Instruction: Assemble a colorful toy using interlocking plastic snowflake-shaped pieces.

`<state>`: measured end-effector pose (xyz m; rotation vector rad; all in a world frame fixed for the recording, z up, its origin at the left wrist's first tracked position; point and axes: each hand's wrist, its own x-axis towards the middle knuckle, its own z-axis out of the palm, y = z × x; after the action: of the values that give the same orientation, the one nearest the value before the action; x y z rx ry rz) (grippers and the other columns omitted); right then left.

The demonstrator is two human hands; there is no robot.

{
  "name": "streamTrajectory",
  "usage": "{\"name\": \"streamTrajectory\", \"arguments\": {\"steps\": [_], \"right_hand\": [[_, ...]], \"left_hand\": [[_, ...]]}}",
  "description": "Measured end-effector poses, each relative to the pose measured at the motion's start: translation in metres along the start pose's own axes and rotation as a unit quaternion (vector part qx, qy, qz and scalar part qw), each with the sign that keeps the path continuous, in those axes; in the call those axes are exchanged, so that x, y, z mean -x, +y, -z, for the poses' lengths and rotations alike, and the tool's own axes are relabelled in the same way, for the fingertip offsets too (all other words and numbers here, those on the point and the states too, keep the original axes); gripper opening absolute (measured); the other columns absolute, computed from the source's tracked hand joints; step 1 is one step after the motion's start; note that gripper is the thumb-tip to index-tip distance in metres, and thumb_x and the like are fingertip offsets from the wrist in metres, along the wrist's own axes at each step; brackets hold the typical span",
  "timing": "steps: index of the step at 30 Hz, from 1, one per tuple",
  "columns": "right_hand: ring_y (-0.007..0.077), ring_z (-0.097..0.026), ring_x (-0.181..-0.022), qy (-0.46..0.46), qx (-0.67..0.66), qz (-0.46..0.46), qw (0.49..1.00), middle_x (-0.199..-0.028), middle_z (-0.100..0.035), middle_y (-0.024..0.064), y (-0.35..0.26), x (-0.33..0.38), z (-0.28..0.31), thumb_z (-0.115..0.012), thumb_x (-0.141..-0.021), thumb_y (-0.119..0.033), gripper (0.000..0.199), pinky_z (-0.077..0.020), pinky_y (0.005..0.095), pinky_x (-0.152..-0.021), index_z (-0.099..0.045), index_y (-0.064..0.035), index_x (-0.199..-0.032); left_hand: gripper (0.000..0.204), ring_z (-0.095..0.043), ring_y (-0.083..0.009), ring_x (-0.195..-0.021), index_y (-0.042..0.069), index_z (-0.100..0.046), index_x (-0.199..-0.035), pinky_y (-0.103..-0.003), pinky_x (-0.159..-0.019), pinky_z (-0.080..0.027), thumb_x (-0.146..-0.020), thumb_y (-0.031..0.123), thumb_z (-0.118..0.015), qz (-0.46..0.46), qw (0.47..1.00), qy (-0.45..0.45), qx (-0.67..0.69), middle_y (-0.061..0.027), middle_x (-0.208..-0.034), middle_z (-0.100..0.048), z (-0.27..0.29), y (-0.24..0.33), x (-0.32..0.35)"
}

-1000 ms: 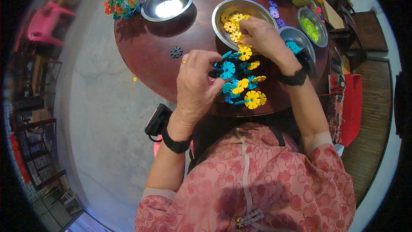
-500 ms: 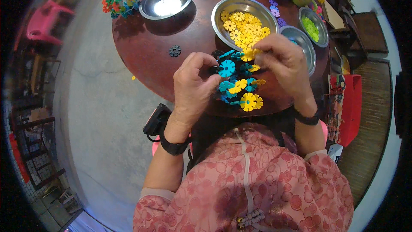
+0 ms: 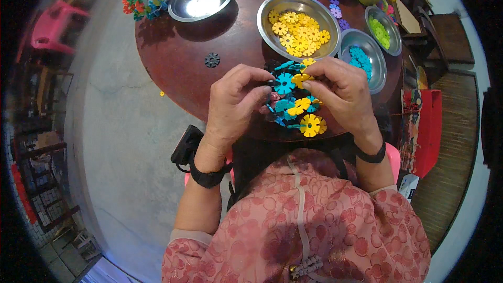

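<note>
One left hand (image 3: 230, 104) pinches the disc model (image 3: 284, 84) at the six-o'clock edge of the red-brown counter (image 3: 175, 68), one right hand (image 3: 343, 90) pinches a yellow disc (image 3: 299, 80) against it, with grey floor (image 3: 131, 126) at nine o'clock, a pink chair (image 3: 46, 25) at ten.

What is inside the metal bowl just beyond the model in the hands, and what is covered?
The metal bowl holds a heap of yellow flower-shaped discs with notches; bare metal shows along its far wall. Any lower discs and the bowl's floor beneath the heap are hidden.
</note>
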<state>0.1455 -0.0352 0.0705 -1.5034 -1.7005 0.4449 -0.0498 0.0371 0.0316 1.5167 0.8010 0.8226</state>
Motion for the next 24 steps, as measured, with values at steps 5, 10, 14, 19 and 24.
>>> {"name": "streamTrajectory", "arguments": {"steps": [5,10,14,19,24], "right_hand": [[0.0282,-0.064,-0.072,-0.007,0.010,0.013,1.000,-0.079,-0.063,0.0139,-0.002,0.001,-0.001,-0.069,-0.078,-0.007,0.012,-0.0490,0.0340,-0.063,-0.063,0.0000,-0.086],[0.0289,-0.063,-0.072,0.001,0.030,0.048,0.998,-0.078,-0.062,0.0141,-0.001,0.002,-0.002,-0.069,-0.078,-0.006,0.012,-0.0487,0.0339,-0.062,-0.061,0.0004,-0.085],[0.0295,-0.063,-0.071,-0.002,0.018,0.039,0.999,-0.078,-0.061,0.0139,-0.003,0.006,-0.001,-0.069,-0.078,-0.005,0.012,-0.0486,0.0351,-0.062,-0.060,0.0005,-0.084],[0.0305,-0.062,-0.072,0.002,0.023,0.050,0.998,-0.078,-0.061,0.0137,-0.006,0.007,0.000,-0.068,-0.078,-0.005,0.011,-0.0485,0.0361,-0.063,-0.060,0.0001,-0.084],[0.0332,-0.060,-0.071,-0.009,0.029,0.080,0.996,-0.075,-0.058,0.0145,-0.003,0.004,0.000,-0.067,-0.079,-0.007,0.012,-0.0471,0.0384,-0.062,-0.056,-0.0008,-0.081]], "left_hand": [[0.009,-0.065,-0.0126,-0.069,-0.003,-0.062,-0.090,-0.023,-0.057,-0.052,-0.082,-0.003,-0.064,-0.035,0.999,-0.022,-0.013,-0.0072,-0.082,-0.060,0.004,-0.007,-0.002],[0.009,-0.065,-0.0161,-0.067,-0.002,-0.062,-0.088,-0.025,-0.056,-0.051,-0.080,-0.003,-0.066,-0.181,0.966,-0.010,-0.186,-0.0081,-0.080,-0.060,0.007,-0.008,-0.006],[0.012,-0.064,-0.0193,-0.064,0.000,-0.063,-0.087,-0.027,-0.055,-0.050,-0.077,-0.003,-0.068,-0.130,0.984,-0.012,-0.118,-0.0092,-0.078,-0.060,0.001,0.000,-0.001],[0.014,-0.064,-0.0211,-0.062,0.001,-0.063,-0.086,-0.029,-0.055,-0.049,-0.073,-0.005,-0.068,-0.173,0.973,-0.004,-0.154,-0.0094,-0.075,-0.060,-0.002,-0.003,0.000],[0.012,-0.062,-0.0189,-0.064,0.001,-0.063,-0.084,-0.028,-0.058,-0.048,-0.074,-0.004,-0.068,-0.130,0.983,-0.003,-0.130,-0.0078,-0.074,-0.060,-0.005,-0.002,0.004]]}}
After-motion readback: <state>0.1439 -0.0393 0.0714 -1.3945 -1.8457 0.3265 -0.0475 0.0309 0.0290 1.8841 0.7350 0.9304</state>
